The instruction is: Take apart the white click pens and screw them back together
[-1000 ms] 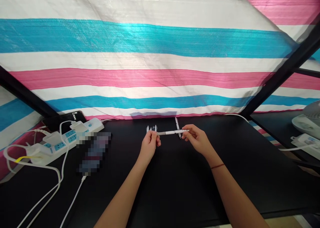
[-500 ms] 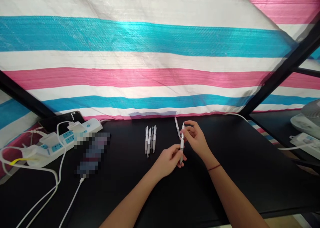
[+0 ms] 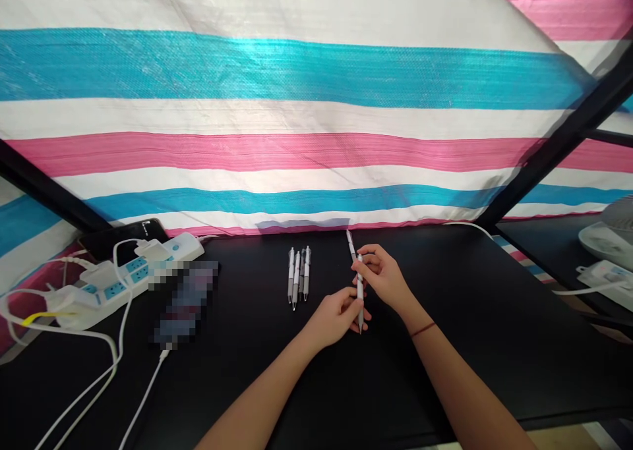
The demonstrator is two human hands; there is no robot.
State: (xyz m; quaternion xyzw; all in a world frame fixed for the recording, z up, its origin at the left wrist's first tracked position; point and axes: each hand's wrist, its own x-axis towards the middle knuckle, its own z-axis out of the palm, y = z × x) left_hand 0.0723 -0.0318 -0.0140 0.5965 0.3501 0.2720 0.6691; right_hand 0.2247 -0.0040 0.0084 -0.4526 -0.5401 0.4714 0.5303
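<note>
A white and grey pen (image 3: 361,290) is held upright between both hands, its tip pointing down toward me. My left hand (image 3: 337,316) pinches its lower grip part between thumb and fingers. Around the upper end, near the clip, the fingers of my right hand (image 3: 383,275) are closed. Just behind the right hand lies another white pen (image 3: 351,242), partly hidden by the fingers. To the left, several similar pens (image 3: 299,275) lie side by side on the black table (image 3: 247,371).
At the left a white power strip (image 3: 113,285) carries plugs and looping white cables (image 3: 116,331). A blurred phone (image 3: 185,305) with a cable lies before it; a black device (image 3: 123,239) rests behind. A striped sheet (image 3: 316,120) hangs at the back. A white fan-like object (image 3: 606,239) stands far right.
The pen has slid down a little in my hands, its tip now lower. My right hand has moved slightly down along with its top end. The other pens lie as before.
</note>
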